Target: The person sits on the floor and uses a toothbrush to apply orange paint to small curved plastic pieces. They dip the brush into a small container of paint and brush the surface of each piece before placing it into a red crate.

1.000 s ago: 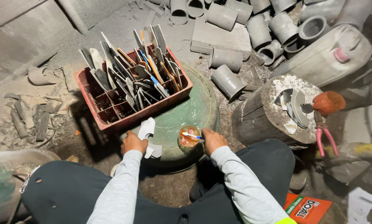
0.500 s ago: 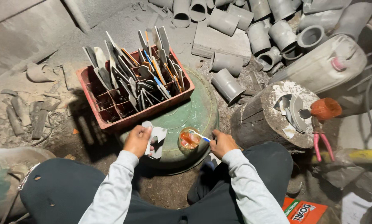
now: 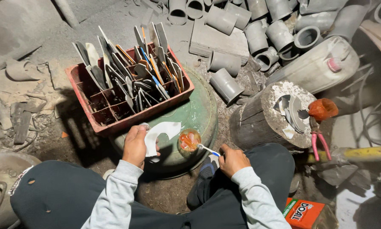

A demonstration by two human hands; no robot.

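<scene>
Left hand (image 3: 136,146) clamped on a white cut-out plastic piece (image 3: 160,132), tilted face-up for coating. Right hand (image 3: 233,160) pinching a small brush (image 3: 207,149), tip dipped in the orange glue cup (image 3: 189,140) at 3 o'clock of the piece. Red crate (image 3: 114,123) at 12 o'clock, holding finished pieces upright.

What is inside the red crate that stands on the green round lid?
The red crate has small compartments. Many flat grey cut pieces stand upright in them, and some thin orange and blue strips. The compartment bottoms are hidden by these pieces and by shadow.
</scene>
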